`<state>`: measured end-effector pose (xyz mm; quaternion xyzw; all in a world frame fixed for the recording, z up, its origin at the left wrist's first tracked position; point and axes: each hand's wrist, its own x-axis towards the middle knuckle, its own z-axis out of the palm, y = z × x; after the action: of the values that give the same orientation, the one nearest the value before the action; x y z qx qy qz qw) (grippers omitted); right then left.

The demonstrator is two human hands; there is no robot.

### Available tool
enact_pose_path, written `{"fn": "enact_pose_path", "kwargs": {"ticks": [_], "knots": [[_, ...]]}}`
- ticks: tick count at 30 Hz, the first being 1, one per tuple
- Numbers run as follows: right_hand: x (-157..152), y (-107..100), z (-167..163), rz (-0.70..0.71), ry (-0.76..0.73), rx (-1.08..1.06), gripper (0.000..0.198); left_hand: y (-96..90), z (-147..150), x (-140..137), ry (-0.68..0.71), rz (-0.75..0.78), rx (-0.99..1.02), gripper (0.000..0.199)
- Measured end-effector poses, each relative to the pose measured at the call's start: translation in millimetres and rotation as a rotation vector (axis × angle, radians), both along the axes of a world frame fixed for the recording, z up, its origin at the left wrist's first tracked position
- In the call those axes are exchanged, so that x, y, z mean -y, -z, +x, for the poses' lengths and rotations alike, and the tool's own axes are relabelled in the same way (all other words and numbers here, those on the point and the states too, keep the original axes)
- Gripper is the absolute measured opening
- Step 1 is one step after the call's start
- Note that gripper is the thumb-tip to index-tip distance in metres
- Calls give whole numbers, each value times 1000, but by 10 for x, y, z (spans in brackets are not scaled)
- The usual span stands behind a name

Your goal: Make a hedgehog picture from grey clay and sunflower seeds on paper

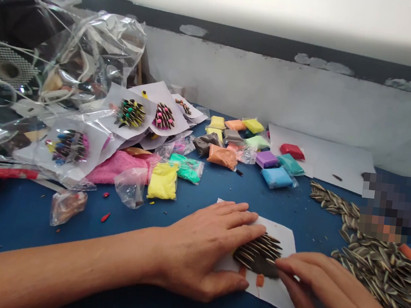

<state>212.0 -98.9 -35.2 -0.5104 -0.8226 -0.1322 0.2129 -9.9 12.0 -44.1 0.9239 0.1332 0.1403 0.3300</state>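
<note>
A sheet of white paper (278,299) lies on the blue table with a dark clay shape (265,266) on it. Rows of striped sunflower seeds (259,248) stick out of the clay like spines. Two small orange clay pieces (260,280) sit below it. My left hand (213,250) rests flat on the paper with fingers stretched out, its index finger against the seeds. At the clay's right end, my right hand (331,289) has thumb and forefinger pinched together on what appears to be a sunflower seed, mostly hidden by the fingers.
Loose sunflower seeds (380,270) are heaped at the right. Bagged coloured clay packs (222,156) lie behind the paper, with a yellow pack (163,181) nearer. Finished seed pieces on paper (132,113) and clear plastic bags (90,58) crowd the left. A wall (256,88) borders the back.
</note>
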Motion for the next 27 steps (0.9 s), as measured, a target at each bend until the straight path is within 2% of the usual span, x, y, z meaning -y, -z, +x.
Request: {"fn": "enact_pose_path", "kwargs": {"ticks": [4,9,27], "knots": [[14,52,-61,4,46,-22,11,9,-5,0,8,20,17,69],[-2,18,-115,-1,41,-27,8,22,-6,-2,2,17,37,68],[-13,29,-142,-42,24,121,15,23,-2,8,1,43,28,65]]}}
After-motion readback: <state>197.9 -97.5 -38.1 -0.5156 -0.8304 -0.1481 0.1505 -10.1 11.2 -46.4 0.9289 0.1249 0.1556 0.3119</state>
